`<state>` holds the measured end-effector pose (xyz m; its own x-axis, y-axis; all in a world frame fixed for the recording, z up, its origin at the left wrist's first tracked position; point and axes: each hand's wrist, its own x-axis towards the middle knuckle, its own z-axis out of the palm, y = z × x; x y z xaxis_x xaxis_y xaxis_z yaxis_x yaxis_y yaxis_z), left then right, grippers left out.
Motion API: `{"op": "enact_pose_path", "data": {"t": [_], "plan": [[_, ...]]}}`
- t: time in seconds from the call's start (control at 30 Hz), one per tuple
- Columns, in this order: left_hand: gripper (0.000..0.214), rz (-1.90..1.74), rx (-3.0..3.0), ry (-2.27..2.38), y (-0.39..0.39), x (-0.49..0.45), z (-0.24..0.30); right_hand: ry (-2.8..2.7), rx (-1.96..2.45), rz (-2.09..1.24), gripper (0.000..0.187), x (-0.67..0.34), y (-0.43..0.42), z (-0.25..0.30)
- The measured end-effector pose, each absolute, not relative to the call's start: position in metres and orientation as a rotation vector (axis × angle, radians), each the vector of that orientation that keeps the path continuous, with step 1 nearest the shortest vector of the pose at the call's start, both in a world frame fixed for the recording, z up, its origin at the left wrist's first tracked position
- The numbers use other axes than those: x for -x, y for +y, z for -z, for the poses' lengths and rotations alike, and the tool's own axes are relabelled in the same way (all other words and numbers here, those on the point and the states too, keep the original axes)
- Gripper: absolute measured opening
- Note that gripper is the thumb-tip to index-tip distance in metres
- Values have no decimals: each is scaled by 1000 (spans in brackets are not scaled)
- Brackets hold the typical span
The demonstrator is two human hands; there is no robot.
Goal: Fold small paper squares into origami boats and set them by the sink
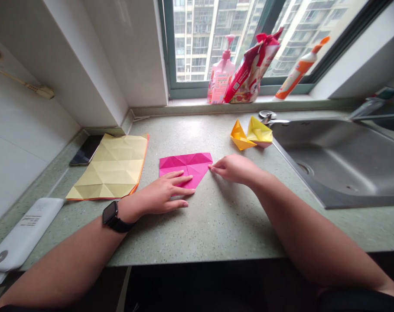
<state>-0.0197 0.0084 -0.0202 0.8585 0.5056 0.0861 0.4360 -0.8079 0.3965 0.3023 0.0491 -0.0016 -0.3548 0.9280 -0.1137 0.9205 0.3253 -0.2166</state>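
Note:
A magenta sheet of folding paper (197,170) lies on the counter in front of me, creased, with its lower right corner folded in along a slant. Across its lower left part rests my left hand (166,190), fingers spread and flat; a dark watch sits on that wrist. At the paper's right edge, my right hand (231,168) has thumb and forefinger pinched together at the top of the slanted fold. The hand covers the lower left of the paper.
Creased pale yellow papers (110,167) lie left, beside a phone (86,150) and a white power bank (27,234). Two folded paper boats, orange (239,136) and yellow (260,131), stand near the steel sink (333,203). A pump bottle (221,80) stands on the windowsill.

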Motion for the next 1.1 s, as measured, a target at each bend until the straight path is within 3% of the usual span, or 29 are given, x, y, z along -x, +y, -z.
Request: {"op": "enact_pose_path", "data": {"t": [0.3,0.43,0.6,0.73,0.93,1.1], "plan": [[42,-272,-2664,715,5,18,15,-2316,2080,-53,32,-293,44,-1],[38,-296,-2675,731,4,16,18,-2265,1701,152,37,-281,33,-5],[44,-382,-2691,693,5,15,21,-2515,1140,-113,27,-260,21,9],[50,-499,-2684,762,5,13,19,-2576,1143,-218,24,-253,23,21],[37,-558,-2824,767,-1,6,15,-2556,1180,-243,25,-254,25,22],[55,-460,-2903,759,-3,7,10,-2548,1190,-258,23,-254,25,21]]}}
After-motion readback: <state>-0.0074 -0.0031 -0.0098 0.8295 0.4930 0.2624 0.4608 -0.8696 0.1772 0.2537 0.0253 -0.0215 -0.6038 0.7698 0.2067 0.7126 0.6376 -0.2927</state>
